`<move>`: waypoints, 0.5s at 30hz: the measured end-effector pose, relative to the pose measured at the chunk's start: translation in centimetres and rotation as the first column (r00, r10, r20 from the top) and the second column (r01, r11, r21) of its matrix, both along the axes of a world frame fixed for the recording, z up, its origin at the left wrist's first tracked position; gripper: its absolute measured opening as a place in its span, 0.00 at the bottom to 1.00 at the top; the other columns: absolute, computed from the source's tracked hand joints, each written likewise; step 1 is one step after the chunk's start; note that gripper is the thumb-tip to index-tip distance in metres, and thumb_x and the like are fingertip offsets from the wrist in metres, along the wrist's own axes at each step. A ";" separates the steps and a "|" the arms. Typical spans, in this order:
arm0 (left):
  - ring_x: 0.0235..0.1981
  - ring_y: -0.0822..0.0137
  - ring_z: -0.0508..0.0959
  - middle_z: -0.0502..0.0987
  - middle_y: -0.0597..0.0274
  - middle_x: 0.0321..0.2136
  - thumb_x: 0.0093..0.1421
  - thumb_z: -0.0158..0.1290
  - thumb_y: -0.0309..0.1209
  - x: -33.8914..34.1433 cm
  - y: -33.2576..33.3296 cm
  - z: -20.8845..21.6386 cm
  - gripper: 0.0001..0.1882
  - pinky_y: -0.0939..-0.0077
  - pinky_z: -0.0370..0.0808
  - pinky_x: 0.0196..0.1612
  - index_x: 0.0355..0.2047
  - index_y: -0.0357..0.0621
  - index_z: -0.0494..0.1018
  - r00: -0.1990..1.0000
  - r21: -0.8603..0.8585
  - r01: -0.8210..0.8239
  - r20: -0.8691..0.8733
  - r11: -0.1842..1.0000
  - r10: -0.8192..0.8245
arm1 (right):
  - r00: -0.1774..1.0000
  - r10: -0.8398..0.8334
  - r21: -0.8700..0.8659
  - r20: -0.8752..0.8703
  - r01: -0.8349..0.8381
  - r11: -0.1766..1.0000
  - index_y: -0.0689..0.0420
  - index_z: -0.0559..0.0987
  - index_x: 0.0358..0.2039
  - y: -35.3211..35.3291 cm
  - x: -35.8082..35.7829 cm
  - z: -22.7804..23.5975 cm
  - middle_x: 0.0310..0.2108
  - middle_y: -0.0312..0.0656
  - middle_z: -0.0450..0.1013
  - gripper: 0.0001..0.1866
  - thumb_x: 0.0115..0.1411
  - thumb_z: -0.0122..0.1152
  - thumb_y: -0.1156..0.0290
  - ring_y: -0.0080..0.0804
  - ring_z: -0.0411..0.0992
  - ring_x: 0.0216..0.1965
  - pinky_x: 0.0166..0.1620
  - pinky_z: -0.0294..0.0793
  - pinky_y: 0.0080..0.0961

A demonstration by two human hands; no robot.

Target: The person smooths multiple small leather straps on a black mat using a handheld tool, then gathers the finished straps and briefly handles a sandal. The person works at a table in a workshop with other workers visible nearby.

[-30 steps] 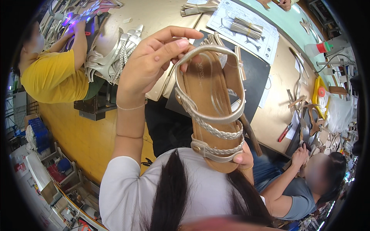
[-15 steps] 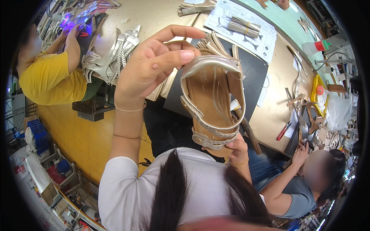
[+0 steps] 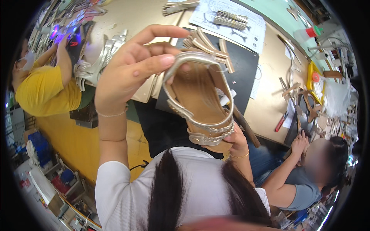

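Note:
A brown-lined sandal (image 3: 196, 98) with silvery, partly braided straps is held up in front of my chest, its toe end toward me. My left hand (image 3: 135, 71) pinches the padded heel strap between thumb and fingers at the far end. At the near end, my right hand (image 3: 239, 141) grips the sandal by its toe side, with most of its fingers hidden beneath the sole. Behind the sandal, a black mat (image 3: 243, 90) lies on the table, bearing a bunch of pale strips (image 3: 208, 43).
A wooden handle (image 3: 246, 127) lies at the table's near edge. Silvery straps (image 3: 102, 59) are heaped at left, beside a person in yellow (image 3: 50, 88). A bundle of strips (image 3: 230, 20) rests on a drawing sheet (image 3: 200, 17). Another person (image 3: 289, 184) works at right, near a red-handled tool (image 3: 281, 122).
My left hand has moved left with the heel strap, and the sandal has shifted and tilted that way. My right hand keeps its hold on the toe end.

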State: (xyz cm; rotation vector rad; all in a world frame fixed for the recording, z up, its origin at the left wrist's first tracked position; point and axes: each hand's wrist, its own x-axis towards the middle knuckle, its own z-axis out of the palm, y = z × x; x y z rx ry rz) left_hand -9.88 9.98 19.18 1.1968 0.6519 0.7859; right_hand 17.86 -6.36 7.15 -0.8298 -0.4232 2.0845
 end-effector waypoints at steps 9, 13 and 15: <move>0.29 0.64 0.80 0.79 0.44 0.41 0.66 0.54 0.27 0.2 0.0 0.3 0.30 0.74 0.78 0.38 0.65 0.31 0.58 0.999 0.038 -0.036 -0.019 0.999 0.036 | 0.991 -0.007 -0.065 -0.136 -0.002 0.998 0.71 0.56 0.69 0.0 0.5 0.1 0.65 0.54 0.65 0.54 0.41 0.67 0.65 0.42 0.67 0.65 0.69 0.62 0.33; 0.30 0.63 0.80 0.79 0.43 0.41 0.66 0.53 0.25 0.0 0.1 0.8 0.30 0.72 0.79 0.39 0.66 0.30 0.57 0.998 0.044 0.005 -0.058 0.999 -0.003 | 0.982 -0.008 -0.081 -0.189 -0.007 0.997 0.71 0.56 0.69 -0.2 0.6 -0.1 0.65 0.54 0.65 0.55 0.41 0.67 0.65 0.43 0.67 0.64 0.69 0.62 0.33; 0.32 0.62 0.80 0.79 0.44 0.41 0.66 0.52 0.24 -0.1 0.1 1.0 0.30 0.72 0.79 0.40 0.66 0.30 0.57 0.998 0.040 0.024 -0.050 0.999 -0.022 | 0.985 0.000 -0.057 -0.170 -0.010 0.998 0.70 0.56 0.70 -0.1 0.6 -0.2 0.65 0.53 0.65 0.55 0.41 0.68 0.67 0.41 0.66 0.65 0.69 0.60 0.32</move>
